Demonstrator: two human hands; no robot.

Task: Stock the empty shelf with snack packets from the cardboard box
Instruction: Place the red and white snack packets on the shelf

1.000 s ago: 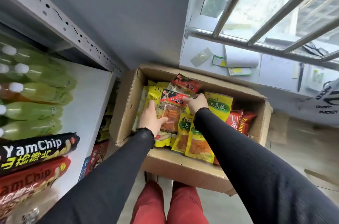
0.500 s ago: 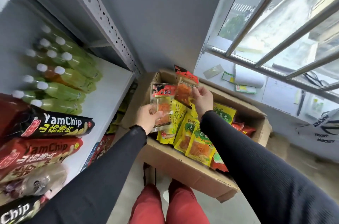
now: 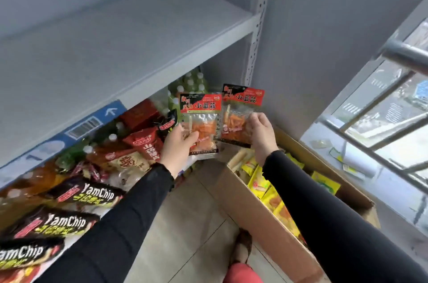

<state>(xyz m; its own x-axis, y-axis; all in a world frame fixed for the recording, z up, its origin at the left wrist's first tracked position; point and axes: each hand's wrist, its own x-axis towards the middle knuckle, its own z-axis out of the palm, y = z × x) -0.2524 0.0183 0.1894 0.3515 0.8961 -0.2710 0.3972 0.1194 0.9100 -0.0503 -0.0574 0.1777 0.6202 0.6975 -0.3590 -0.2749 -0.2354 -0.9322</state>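
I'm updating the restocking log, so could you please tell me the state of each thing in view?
Left hand: shut on left packet, held upright.
Right hand: shut on right packet, held upright.
Upper shelf: bare.
Cardboard box: open, yellow packets still inside.
Lower shelf: crowded with snacks and bottles.

Black YamChip bags (image 3: 90, 193) lie in a loose heap on the lower shelf at the left, with red snack bags (image 3: 144, 143) stacked behind them. Farther back stand green bottles with white caps (image 3: 192, 83). A blue carton with a barcode and a white arrow (image 3: 92, 121) sits tucked under the shelf edge. A perforated grey upright (image 3: 257, 27) runs up the corner. At the right, a barred window (image 3: 382, 125) looks outside. The floor (image 3: 185, 224) is pale tile.
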